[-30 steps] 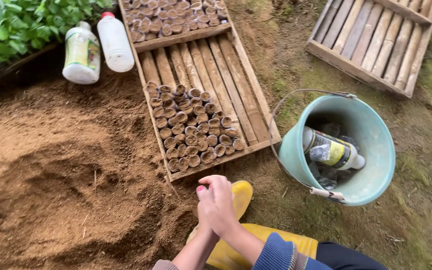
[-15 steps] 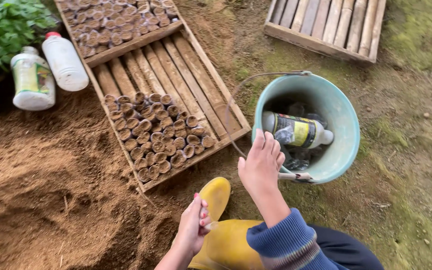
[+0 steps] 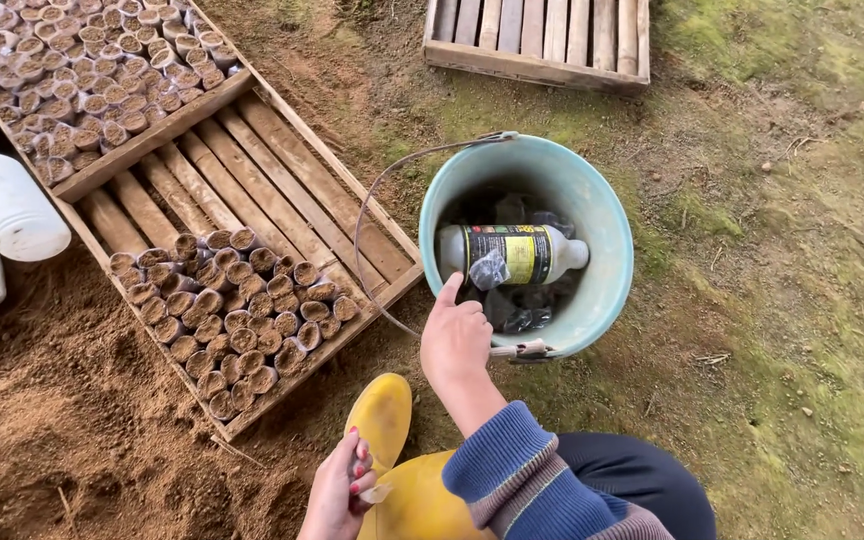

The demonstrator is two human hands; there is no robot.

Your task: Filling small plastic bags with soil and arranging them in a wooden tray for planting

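My right hand (image 3: pixel 457 340) reaches over the near rim of a teal bucket (image 3: pixel 607 215), index finger stretched toward the dark plastic bags (image 3: pixel 512 305) inside. A bottle with a black and yellow label (image 3: pixel 517 253) lies on its side in the bucket. The bucket's wire handle hangs to the left. My left hand (image 3: pixel 337 490) is low in the frame beside my yellow boot (image 3: pixel 382 415), fingers curled around a small pale scrap.
A slatted wooden tray (image 3: pixel 282 180) lies left of the bucket, with several small soil-filled pots (image 3: pixel 232 310) clustered at its near end. Another tray full of pots (image 3: pixel 92 70) sits beyond it. Two white bottles (image 3: pixel 7 205) lie at the left. An empty crate (image 3: pixel 542 35) is at the top. Loose brown soil (image 3: pixel 72 430) is at the lower left.
My hands were together over the boot; the right one has moved to the bucket and now dips over its rim. The left hand has dropped lower. The view has shifted closer and rightward.
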